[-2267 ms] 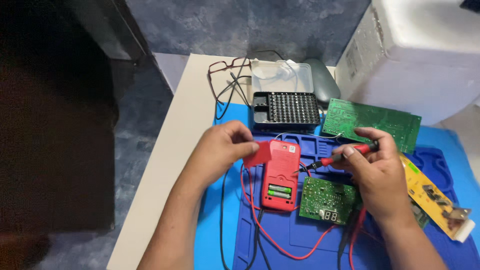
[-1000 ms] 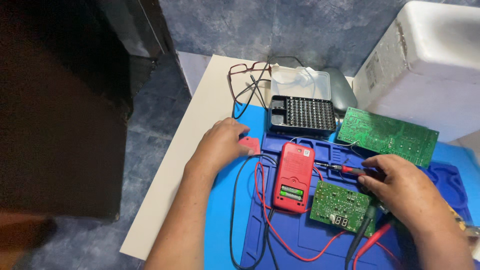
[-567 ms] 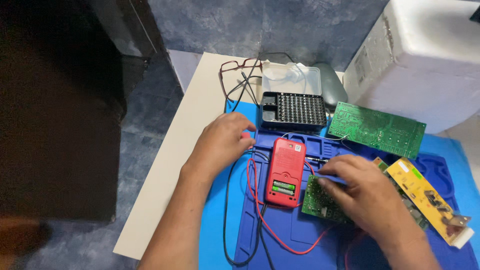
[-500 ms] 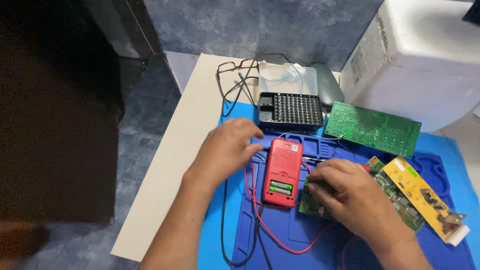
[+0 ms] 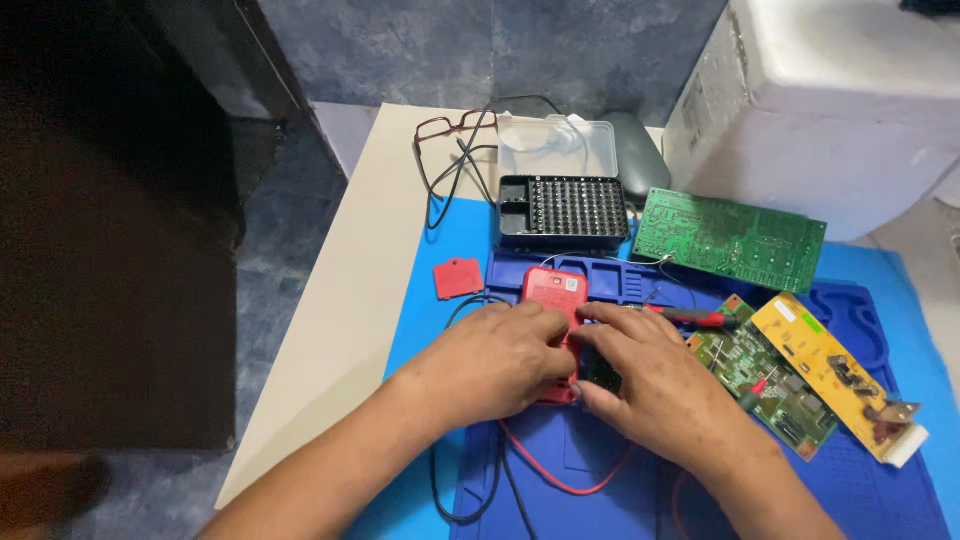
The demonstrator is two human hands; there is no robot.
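Observation:
A red multimeter (image 5: 553, 289) lies face down on the blue work mat (image 5: 600, 490). My left hand (image 5: 490, 362) covers its lower left part and grips its side. From the right, my right hand (image 5: 655, 388) meets it, fingers pressing on a dark opening in the meter's back. A small red cover (image 5: 459, 278) lies loose on the mat to the left. The red probe (image 5: 700, 318) rests just beyond my right hand, and red and black leads (image 5: 560, 480) loop under my wrists.
A black bit case (image 5: 563, 212) with a clear lid (image 5: 557, 150) stands at the back. A large green circuit board (image 5: 730, 240), a smaller green board (image 5: 765, 375) and a yellow board (image 5: 835, 375) lie to the right. A white foam box (image 5: 830, 100) stands behind them.
My left hand has let go of the small red cover, which now lies on the mat. My right hand has left the probe and circuit board, and both hands have closed on the multimeter.

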